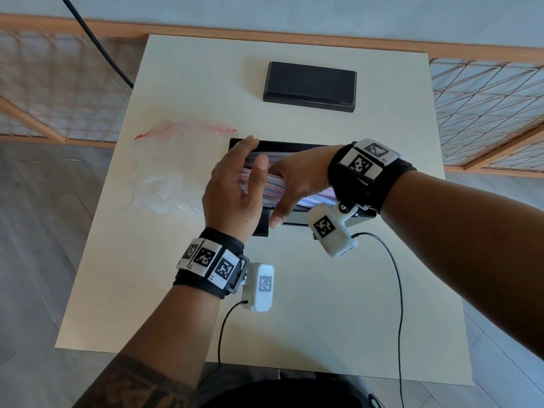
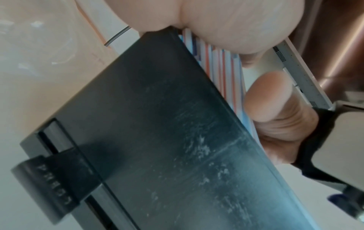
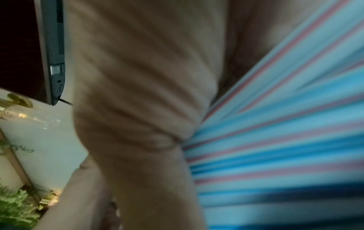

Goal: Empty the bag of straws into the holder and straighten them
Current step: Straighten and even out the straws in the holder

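A black straw holder (image 1: 262, 226) stands mid-table, filled with a bundle of striped straws (image 1: 275, 188) lying left to right. My left hand (image 1: 235, 187) stands upright at the holder's left end, fingers straight, palm against the straw ends. My right hand (image 1: 295, 182) reaches over from the right and grips the bundle, thumb at the front. The left wrist view shows the holder's dark wall (image 2: 167, 132) with straws (image 2: 222, 70) above its edge. Blue and pink straws (image 3: 285, 140) fill the right wrist view beside my curled fingers (image 3: 138, 93).
An empty clear zip bag (image 1: 167, 172) with a red seal lies left of the holder. A black lid (image 1: 310, 85) lies at the back of the white table (image 1: 294, 304). Wrist camera cables trail over the near side. Wooden lattice railings border the table.
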`<state>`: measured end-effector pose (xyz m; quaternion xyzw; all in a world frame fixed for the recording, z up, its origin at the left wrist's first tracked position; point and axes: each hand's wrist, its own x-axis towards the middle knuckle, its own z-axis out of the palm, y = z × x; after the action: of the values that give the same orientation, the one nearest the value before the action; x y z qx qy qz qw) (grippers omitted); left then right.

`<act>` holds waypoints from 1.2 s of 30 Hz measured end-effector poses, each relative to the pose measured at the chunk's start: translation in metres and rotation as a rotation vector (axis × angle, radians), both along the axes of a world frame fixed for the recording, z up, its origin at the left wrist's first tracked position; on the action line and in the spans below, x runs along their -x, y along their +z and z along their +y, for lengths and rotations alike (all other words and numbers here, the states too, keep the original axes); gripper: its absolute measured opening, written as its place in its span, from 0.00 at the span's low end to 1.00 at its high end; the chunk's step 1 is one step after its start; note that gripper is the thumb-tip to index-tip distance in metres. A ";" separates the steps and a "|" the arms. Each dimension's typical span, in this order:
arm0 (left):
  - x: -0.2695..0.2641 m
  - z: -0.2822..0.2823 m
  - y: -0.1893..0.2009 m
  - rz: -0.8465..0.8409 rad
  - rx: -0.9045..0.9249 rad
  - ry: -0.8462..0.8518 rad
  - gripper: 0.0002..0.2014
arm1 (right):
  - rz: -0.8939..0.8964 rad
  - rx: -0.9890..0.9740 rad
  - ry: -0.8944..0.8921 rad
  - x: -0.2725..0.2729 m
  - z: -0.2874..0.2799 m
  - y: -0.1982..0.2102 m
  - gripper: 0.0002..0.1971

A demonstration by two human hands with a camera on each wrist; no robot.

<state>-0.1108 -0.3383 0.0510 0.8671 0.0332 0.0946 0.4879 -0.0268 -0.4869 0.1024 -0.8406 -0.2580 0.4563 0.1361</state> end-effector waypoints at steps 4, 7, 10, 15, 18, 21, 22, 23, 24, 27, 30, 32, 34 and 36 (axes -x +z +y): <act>0.001 0.000 0.000 -0.001 -0.001 0.000 0.35 | 0.027 -0.063 -0.014 0.001 0.001 -0.001 0.45; 0.001 0.000 0.000 0.001 0.007 0.002 0.31 | 0.056 -0.089 -0.023 0.001 -0.001 -0.002 0.41; 0.002 0.000 0.000 -0.009 0.002 0.005 0.30 | 0.079 -0.109 -0.025 0.001 -0.003 -0.001 0.38; 0.001 0.000 0.002 -0.026 0.021 0.010 0.30 | 0.074 -0.133 -0.015 -0.001 0.000 0.000 0.33; 0.000 -0.001 0.002 -0.042 0.046 0.017 0.28 | 0.086 -0.146 -0.017 -0.003 0.001 0.001 0.32; 0.001 -0.002 0.001 -0.064 0.062 0.034 0.25 | 0.095 -0.136 -0.016 -0.003 0.002 0.000 0.36; 0.001 -0.002 0.001 -0.071 0.069 0.039 0.24 | 0.096 -0.132 -0.021 -0.003 0.002 0.001 0.39; 0.001 -0.002 0.001 -0.078 0.075 0.045 0.23 | 0.100 -0.135 -0.020 -0.004 0.003 0.002 0.38; 0.000 -0.002 0.001 -0.087 0.083 0.054 0.22 | 0.107 -0.140 -0.021 -0.005 0.003 0.003 0.36; -0.002 -0.002 0.000 -0.118 0.103 0.074 0.20 | 0.132 -0.153 -0.024 -0.007 0.002 0.006 0.29; -0.002 -0.001 -0.002 -0.121 0.089 0.068 0.18 | 0.138 -0.156 -0.037 -0.005 0.002 0.004 0.27; -0.001 0.000 -0.003 -0.124 0.067 0.052 0.19 | 0.137 -0.146 -0.042 -0.004 0.002 0.003 0.30; -0.001 0.001 -0.005 -0.130 0.053 0.039 0.21 | 0.150 -0.148 -0.042 -0.006 0.002 0.003 0.31; -0.001 0.001 -0.005 -0.132 0.048 0.033 0.23 | 0.167 -0.162 -0.052 -0.009 0.001 0.005 0.30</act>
<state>-0.1099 -0.3371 0.0463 0.8464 0.0175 0.1586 0.5081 -0.0180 -0.4858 0.1074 -0.7924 -0.2596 0.4989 0.2364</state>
